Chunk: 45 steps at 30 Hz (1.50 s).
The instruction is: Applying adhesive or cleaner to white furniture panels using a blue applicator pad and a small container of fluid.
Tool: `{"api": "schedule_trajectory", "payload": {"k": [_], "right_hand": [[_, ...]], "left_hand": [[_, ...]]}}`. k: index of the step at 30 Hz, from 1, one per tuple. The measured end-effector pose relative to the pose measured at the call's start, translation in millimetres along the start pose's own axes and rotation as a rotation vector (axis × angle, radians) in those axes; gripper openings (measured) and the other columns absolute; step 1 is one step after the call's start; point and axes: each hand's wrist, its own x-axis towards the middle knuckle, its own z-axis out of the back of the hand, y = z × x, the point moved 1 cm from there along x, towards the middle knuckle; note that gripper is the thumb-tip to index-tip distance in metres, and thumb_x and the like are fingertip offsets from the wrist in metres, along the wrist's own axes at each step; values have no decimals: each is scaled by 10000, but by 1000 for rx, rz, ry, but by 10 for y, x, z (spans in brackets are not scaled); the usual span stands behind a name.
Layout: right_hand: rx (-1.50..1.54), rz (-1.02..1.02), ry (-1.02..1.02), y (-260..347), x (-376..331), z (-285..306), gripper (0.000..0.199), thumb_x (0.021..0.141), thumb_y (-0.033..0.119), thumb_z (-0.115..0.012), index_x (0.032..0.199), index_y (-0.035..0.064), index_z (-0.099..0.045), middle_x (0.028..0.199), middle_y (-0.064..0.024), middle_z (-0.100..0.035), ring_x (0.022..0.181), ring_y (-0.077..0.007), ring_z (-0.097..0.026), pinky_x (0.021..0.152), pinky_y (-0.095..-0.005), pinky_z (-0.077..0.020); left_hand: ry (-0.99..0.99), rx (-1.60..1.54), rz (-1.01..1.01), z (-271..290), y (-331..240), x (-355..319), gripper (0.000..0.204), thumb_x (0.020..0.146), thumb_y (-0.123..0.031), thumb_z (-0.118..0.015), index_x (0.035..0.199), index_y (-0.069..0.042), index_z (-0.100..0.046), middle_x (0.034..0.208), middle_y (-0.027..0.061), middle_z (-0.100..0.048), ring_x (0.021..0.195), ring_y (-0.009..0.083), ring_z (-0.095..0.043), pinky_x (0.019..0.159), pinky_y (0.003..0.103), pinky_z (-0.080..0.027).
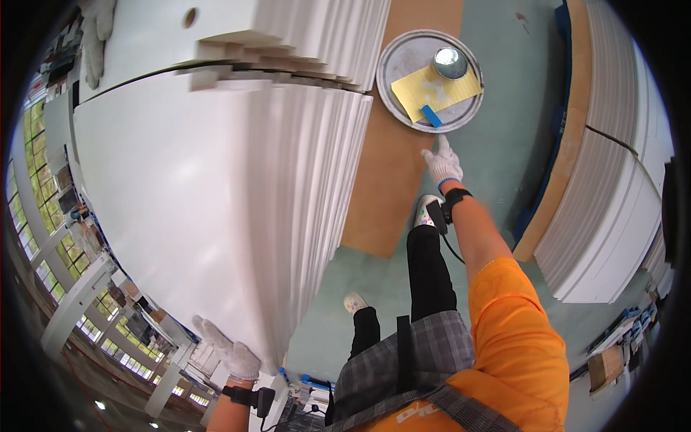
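Note:
My left hand (232,353), in a white knit glove, lies with fingers stretched out on the near corner of a stack of white panels (165,194). My right hand (443,164), gloved the same way, reaches forward and down with its thumb and index finger apart and nothing visible in it. Its fingertip is at or just short of the near rim of a round grey tray (389,108). On that tray are a yellow sheet (412,92) with a whitish smear, a small blue block (431,116) and a shiny metal tin (450,63).
Brown board (381,187) lies on the green floor (367,277) beside the stack. A second white stack (180,21) adjoins it beyond a gap. At right, more stacked panels (608,173) rest on brown board. White gloves (96,39) show at the far upper left; whether worn is unclear.

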Motion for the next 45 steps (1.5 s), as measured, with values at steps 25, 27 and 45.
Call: {"api": "schedule_trajectory", "payload": {"k": [25,27,45], "right_hand": [[1144,185,549,1245,-4897,-266,289,939,227,-528,1130,16,-484,883,-11,-519,757,-115,-520,726,-277,-491],[1122,165,505,1226,-5101,-430,340,935,234,-535,1180,6,-473,903,-19,-522,768,-120,-528,755,-279,-495],[1034,28,252,1479,-4914,-612,363,905,315,-591,1137,41,-544,1004,-124,-621,796,-248,-637,683,-417,-531]], "left_hand": [[-208,-77,-356,-161,55,55,655,905,-449,-435,1434,-82,-316,1509,179,-225,1390,424,-144,1127,554,-38],[-170,-96,-469,-198,223,-110,660,905,-461,-430,1439,-92,-310,1512,176,-217,1393,418,-141,1129,552,-35],[142,-57,-757,-9,1536,-1073,694,855,-418,-544,1419,-78,-325,1493,176,-252,1388,364,-203,1154,452,-124]]}}
